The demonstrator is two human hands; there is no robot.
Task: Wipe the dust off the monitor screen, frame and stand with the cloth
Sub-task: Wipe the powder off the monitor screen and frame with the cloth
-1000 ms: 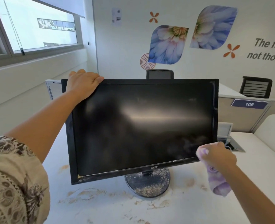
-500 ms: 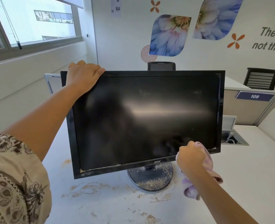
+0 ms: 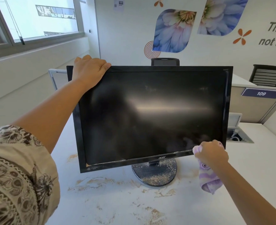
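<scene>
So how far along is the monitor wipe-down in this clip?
Partway. Most of the screen looks dark and clean, with faint smudges near its top. In hand: the right hand rubs the purple cloth along the lower right bezel while the left hand grips the top left corner. Left: a dust line along the bottom frame and the speckled round stand base.

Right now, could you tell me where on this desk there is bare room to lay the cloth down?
The white desk right of the right hand, in front of the cable well, is bare. The near right corner also looks free. Left and front of the stand, dust patches crowd the surface.
</scene>
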